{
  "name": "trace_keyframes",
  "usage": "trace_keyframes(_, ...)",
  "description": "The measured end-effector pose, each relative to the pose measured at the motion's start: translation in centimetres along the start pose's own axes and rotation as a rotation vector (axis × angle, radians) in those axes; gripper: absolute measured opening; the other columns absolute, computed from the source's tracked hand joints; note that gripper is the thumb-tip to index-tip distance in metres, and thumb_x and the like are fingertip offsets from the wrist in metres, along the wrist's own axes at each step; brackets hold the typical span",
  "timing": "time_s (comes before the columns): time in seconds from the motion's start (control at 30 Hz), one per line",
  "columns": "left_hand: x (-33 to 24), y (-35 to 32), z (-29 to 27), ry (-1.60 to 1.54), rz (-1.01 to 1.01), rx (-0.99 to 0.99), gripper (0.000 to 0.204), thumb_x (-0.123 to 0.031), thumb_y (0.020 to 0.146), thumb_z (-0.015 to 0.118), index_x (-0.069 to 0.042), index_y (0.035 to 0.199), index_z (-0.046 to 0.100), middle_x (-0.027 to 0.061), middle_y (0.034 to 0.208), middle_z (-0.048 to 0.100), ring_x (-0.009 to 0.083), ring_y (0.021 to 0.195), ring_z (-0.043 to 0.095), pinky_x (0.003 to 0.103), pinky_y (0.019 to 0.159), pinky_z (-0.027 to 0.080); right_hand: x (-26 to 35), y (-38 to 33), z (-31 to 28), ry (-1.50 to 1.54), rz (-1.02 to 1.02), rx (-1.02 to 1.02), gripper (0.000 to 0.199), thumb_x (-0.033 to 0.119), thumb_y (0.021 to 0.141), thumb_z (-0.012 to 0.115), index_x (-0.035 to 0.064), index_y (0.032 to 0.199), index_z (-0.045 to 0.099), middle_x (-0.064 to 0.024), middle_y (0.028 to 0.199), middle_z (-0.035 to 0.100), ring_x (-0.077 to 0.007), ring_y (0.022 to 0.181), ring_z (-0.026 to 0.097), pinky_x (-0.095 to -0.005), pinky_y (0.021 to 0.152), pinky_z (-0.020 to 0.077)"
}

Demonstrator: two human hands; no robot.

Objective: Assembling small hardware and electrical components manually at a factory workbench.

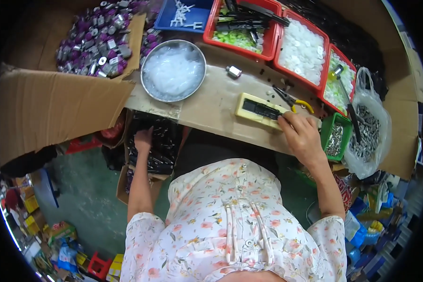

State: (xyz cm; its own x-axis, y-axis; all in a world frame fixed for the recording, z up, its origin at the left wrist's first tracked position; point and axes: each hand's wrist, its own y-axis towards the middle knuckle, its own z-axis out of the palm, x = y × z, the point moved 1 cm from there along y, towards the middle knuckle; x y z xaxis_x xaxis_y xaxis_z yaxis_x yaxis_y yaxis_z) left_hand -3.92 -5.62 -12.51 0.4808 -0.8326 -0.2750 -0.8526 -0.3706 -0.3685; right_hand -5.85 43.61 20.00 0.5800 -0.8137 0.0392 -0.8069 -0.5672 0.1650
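My right hand (303, 135) is at the right end of a cream block-shaped holder (245, 113) on the table. Its thumb and fingers are closed on the end of a long black plastic part (261, 109) lying in the holder's recess. Below the table's front edge, my left hand (143, 138) reaches into a box of black plastic parts (162, 145). Its visible fingers are apart, and I see nothing held in them; some fingertips are hard to make out against the dark parts. Yellow-handled pliers (301, 104) lie just behind the holder.
A metal bowl (203, 77) of translucent pieces stands left of a small motor (233, 71). Red trays (276, 61) and a blue tray (162, 23) line the back. A green bin (347, 123), a screwdriver (347, 91) and a plastic bag (384, 136) of metal parts are at right; a carton (66, 108) of motors is at left.
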Motion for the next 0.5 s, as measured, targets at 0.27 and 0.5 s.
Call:
trace_keyframes(0.27, -12.9, -9.9, -11.5, -0.342, 0.373, -0.013, 0.025, -0.023, 0.082, 0.076, 0.001, 0.077, 0.072, 0.0139, 0.059, 0.062, 0.0257, 0.053, 0.060, 0.034, 0.053, 0.044, -0.8, 1.0, -0.5, 0.250, 0.099, 0.052, 0.024, 0.004, 0.078, 0.068, 0.0020, 0.101, 0.063, -0.0127, 0.103, 0.059, -0.0305, 0.092, 0.061, -0.0404, 0.078, 0.0463)
trace_keyframes(0.5, -30.3, -14.4, -19.9, -0.392, 1.125, -0.281, 0.024, 0.004, 0.079, 0.067, -0.001, 0.103, 0.068, 0.0118, 0.093, 0.063, 0.0292, 0.083, 0.062, 0.037, 0.069, 0.050, -1.4, 1.4, -0.6, 0.343, 0.134, -0.073, 0.012, 0.007, 0.085, 0.068, 0.0017, 0.094, 0.064, -0.0108, 0.093, 0.061, -0.0308, 0.085, 0.062, -0.0403, 0.074, 0.0473)
